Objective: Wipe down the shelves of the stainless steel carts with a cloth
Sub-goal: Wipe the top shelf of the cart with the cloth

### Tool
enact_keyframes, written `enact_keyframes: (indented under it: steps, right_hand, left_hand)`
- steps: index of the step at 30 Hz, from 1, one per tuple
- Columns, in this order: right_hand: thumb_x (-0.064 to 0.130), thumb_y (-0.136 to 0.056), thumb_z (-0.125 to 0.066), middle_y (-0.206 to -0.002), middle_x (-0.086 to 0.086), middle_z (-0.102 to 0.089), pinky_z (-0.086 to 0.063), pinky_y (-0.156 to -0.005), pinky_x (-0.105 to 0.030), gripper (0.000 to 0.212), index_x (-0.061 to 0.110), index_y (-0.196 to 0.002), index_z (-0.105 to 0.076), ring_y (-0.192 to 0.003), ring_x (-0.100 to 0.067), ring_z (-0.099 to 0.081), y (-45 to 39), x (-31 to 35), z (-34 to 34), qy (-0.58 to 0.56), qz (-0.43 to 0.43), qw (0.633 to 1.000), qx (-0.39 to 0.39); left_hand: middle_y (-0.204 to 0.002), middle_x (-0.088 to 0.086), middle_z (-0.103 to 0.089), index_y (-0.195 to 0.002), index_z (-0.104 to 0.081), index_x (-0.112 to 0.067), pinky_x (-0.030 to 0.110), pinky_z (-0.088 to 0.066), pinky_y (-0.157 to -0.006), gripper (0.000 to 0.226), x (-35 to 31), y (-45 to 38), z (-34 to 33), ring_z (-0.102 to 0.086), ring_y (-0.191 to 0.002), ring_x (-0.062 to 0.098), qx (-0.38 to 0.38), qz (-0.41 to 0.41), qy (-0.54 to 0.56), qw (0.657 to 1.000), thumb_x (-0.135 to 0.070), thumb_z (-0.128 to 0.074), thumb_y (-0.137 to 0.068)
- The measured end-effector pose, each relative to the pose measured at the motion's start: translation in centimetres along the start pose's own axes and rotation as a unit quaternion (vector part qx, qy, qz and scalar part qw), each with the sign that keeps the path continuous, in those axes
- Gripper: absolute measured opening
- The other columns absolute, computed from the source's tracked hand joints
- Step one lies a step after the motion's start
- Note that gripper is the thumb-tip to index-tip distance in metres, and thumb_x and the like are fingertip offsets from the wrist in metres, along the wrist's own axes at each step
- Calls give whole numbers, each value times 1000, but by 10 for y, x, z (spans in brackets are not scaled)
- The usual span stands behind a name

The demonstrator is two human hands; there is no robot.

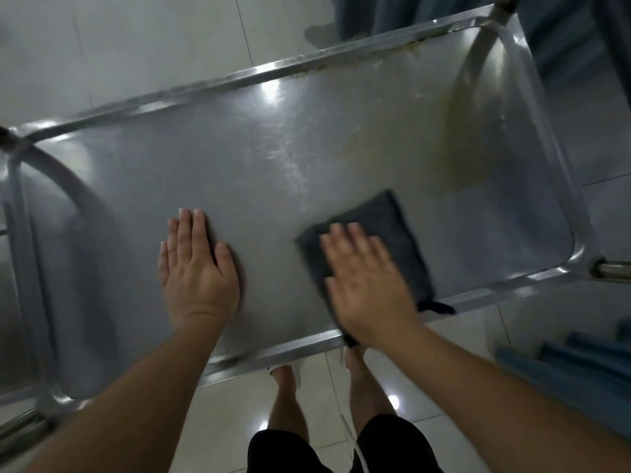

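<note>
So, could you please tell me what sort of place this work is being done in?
Probably a clinic, kitchen or similar service room, though I can't be sure: a stainless steel cart stands on a pale tiled floor, and blue fabric hangs just beyond it.

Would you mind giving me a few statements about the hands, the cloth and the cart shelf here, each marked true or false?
1. The right hand presses flat on a dark grey cloth. True.
2. The left hand holds a second cloth. False: it rests bare and flat on the shelf.
3. A yellowish stain lies on the shelf beyond the cloth, towards the far right corner. True.
4. The cloth is bright white. False: it is dark grey.
5. The cloth lies in the middle of the stain. False: it lies nearer the person, short of most of it.
</note>
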State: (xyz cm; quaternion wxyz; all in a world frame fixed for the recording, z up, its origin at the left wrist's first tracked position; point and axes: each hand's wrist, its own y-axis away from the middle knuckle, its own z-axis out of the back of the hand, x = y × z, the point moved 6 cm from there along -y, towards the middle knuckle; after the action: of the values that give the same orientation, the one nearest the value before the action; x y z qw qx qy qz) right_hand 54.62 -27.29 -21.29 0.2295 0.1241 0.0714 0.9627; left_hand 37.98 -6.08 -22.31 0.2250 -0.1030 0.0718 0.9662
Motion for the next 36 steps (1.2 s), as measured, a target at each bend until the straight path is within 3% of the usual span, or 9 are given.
enact_keyframes:
  steps: [4, 8, 12, 16, 21, 25, 30, 33, 36]
  right_hand:
    - [46, -109, -23, -175, 3, -5, 2, -129, -44, 64, 22, -167, -12, -161, -19, 3, -62, 65, -5, 24, 129, 991, 28]
    - [46, -106, -31, -173, 6, -15, -3, -129, -45, 63, 27, -166, -22, -160, -16, -9, -90, 13, 14, 39, 157, 987, 20]
    - [45, -103, -28, -171, 1, -23, -11, -128, -47, 65, 22, -164, -28, -158, -22, -21, -92, -125, 50, 44, -16, 999, -22]
    - [48, -101, -20, -173, -4, -18, -11, -127, -52, 70, 19, -165, -22, -159, -27, -17, -60, -253, 79, 19, -232, 972, -37]
    - [45, -102, -21, -173, -7, -14, -12, -127, -55, 70, 14, -165, -19, -160, -29, -11, -57, -215, 70, -15, -369, 927, -71]
    - [40, -104, -32, -171, -11, -21, -15, -126, -54, 67, 10, -164, -26, -158, -32, -20, -71, -95, 47, -13, -242, 967, -84]
    - [45, -106, -36, -174, 3, -12, -3, -129, -46, 66, 22, -166, -21, -161, -19, -6, -112, 24, 20, 9, 71, 997, -1]
    - [48, -106, -29, -173, 9, -9, 1, -129, -43, 65, 28, -166, -17, -160, -14, -3, -138, 16, 25, 27, 176, 983, 34]
    - [49, -103, -30, -172, 9, -18, -3, -129, -41, 66, 30, -165, -24, -159, -15, -12, -165, -50, 47, 22, 123, 992, 6]
  left_hand:
    - [-177, -3, -11, -169, -18, -24, 37, 0, -132, 67, 1, 0, -2, -5, -163, 15, 7, -4, -6, 1000, -44, -24, -106]
    - [-176, 0, -17, -168, -24, -22, 38, -3, -132, 68, 1, 1, -1, -10, -163, 19, -3, -5, 2, 1000, -44, -28, -104]
    - [-176, 2, -19, -168, -25, -21, 40, -6, -132, 70, -1, 2, 0, -13, -162, 21, -7, -11, 4, 1000, -44, -30, -102]
    - [-176, 2, -20, -167, -25, -21, 41, -7, -131, 71, 1, 1, -1, -14, -162, 22, -13, -14, -2, 1000, -43, -34, -101]
    - [-175, 2, -21, -167, -25, -22, 38, -6, -131, 71, 3, 0, -3, -14, -162, 22, -15, -13, -4, 1000, -43, -35, -100]
    - [-175, 3, -22, -167, -25, -20, 38, -6, -131, 72, 0, -1, -2, -15, -162, 23, -11, -13, -4, 1000, -42, -35, -99]
    - [-176, 3, -20, -167, -25, -20, 41, -7, -131, 73, 1, -1, -2, -13, -162, 22, 2, -12, -10, 1000, -43, -35, -98]
    - [-176, 2, -19, -168, -23, -21, 43, -8, -132, 73, 1, 1, -4, -12, -163, 21, 2, -13, -10, 1000, -43, -34, -99]
    - [-175, 4, -24, -167, -28, -19, 43, -11, -131, 74, 1, 1, -3, -17, -162, 24, -16, -16, -9, 1000, -41, -37, -97]
